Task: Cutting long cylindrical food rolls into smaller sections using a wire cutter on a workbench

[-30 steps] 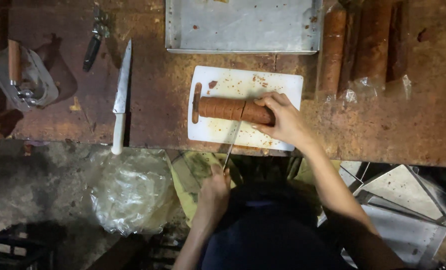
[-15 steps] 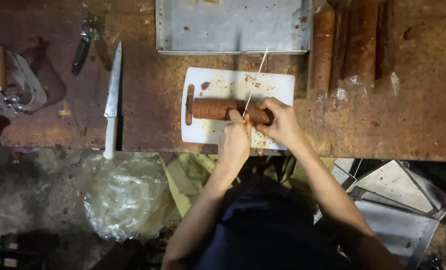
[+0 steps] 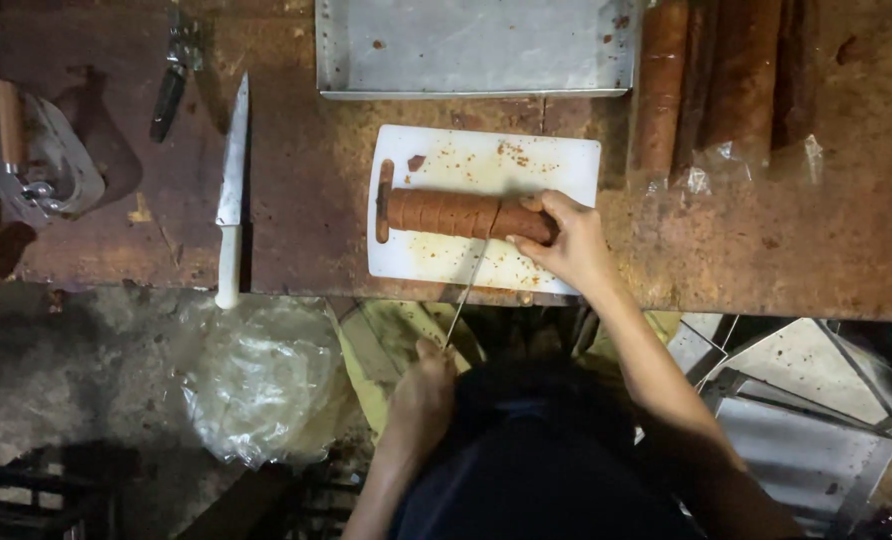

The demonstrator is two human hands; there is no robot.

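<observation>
Right hand [image 3: 566, 240] pinned the right end of the sausage log [image 3: 461, 214], lying left-right on the cutting board [image 3: 486, 160], while the left hand [image 3: 421, 400], nearer the body, gripped a thin knife [image 3: 466, 295] crosswise to it.

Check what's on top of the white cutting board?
On the white cutting board: a brown log scored into slices, reddish crumbs, the right hand pinning its end. The board under log and hand is hidden.

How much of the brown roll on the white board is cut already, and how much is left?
Most of the brown roll shows slice lines, from its left end to near the right hand. The left hand holds a thin knife, pulled back toward the body. The short uncut end under the right hand remains; the metal tray holds no slices.
</observation>
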